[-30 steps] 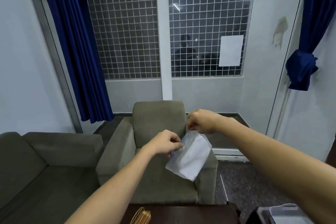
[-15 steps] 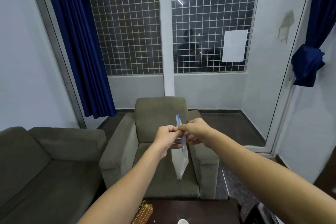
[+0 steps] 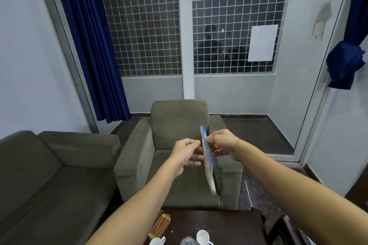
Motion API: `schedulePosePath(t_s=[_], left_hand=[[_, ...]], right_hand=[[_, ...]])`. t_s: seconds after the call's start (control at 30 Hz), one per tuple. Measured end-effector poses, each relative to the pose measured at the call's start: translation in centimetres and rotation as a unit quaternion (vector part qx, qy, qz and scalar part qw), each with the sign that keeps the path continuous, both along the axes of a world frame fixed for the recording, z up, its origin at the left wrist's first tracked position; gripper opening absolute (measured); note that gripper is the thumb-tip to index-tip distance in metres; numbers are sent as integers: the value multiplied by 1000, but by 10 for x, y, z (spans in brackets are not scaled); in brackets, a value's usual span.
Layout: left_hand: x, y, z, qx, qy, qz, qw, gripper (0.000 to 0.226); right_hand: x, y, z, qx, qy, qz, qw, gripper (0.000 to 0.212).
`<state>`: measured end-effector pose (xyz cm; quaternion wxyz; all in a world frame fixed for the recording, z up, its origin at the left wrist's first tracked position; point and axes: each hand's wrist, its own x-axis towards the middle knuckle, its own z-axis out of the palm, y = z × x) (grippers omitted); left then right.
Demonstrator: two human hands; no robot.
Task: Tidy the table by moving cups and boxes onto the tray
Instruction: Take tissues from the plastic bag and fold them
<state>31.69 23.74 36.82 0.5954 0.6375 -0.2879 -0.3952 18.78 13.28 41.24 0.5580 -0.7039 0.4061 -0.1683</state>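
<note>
- Right hand (image 3: 221,143) pinches the plastic bag (image 3: 208,163) — its long axis hangs downward
- Left hand (image 3: 186,153) — loosely open, just beside it
- Cups (image 3: 202,236) sit below on the counter (image 3: 225,225)

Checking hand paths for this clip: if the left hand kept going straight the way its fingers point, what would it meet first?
Probably the plastic bag hanging from the right hand; the left hand points right, just short of it, though depth is unclear.

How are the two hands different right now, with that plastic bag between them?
The right hand pinches the zip bag near its blue top; the left hand is open, apparently not gripping it. The right hand sits slightly higher than the left. Both are bare and raised before the armchair.
</note>
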Motion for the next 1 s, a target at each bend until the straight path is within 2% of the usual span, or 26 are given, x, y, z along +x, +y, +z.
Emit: schedulePosePath(t_s=[0.13,0.23,0.33,0.47,0.53,0.67,0.87,1.0], left_hand=[[-9,-3,-5,-21,20,-15,999,28],[-8,-2,-5,-32,29,1,999,24],[-6,-2,-4,-35,39,12,999,21],[-9,-4,-1,-48,114,20,992,36],[-10,-4,-3,-55,124,19,991,34],[-9,-2,-8,-61,88,61,992,22],[-2,-1,-12,-49,-9,99,994,31],[9,6,-22,-24,-71,137,988,33]], right_hand=[[5,4,-5,-35,4,26,999,25],[2,3,-7,-16,-26,18,999,19],[1,3,-9,-3,-39,20,999,23],[5,7,-11,-15,-50,17,999,29],[6,8,-10,-20,-51,25,998,27],[8,14,-6,-15,-50,28,998,21],[11,15,-5,-87,-1,8,996,19],[5,8,-9,-145,54,-48,987,17]])
